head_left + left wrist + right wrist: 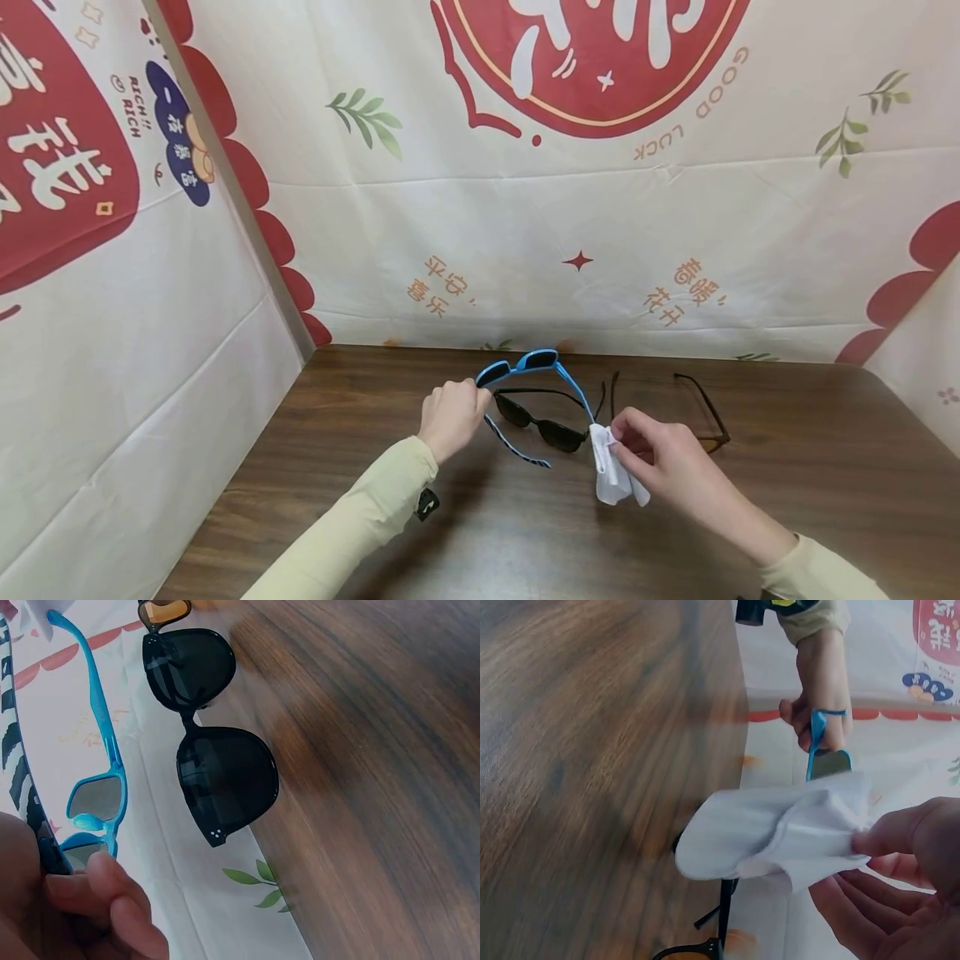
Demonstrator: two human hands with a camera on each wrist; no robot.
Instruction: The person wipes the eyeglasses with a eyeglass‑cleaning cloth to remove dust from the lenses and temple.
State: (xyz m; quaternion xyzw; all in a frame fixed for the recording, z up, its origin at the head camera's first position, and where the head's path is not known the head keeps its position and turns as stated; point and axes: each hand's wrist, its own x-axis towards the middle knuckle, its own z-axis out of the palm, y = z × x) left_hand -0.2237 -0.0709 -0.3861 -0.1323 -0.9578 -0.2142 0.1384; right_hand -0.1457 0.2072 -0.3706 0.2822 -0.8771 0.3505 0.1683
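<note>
My left hand (454, 414) grips blue-framed sunglasses (538, 360) at one hinge, holding them above the table. Their patterned arm (16, 750) runs past my fingers in the left wrist view. A white cloth (609, 467) is pinched between thumb and fingers of my right hand (667, 457). It covers the tip of the other blue arm (573, 389) in the head view. Just beyond, black sunglasses (229, 776) lie with dark lenses facing me. Right of them, black-framed glasses with orange lenses (690, 954) are partly hidden behind my right hand in the head view.
The brown wooden table (300, 467) ends against a white printed cloth backdrop (487, 233). Another cloth panel (150, 400) hangs along the left side. A black strap device (427, 504) sits at my left wrist.
</note>
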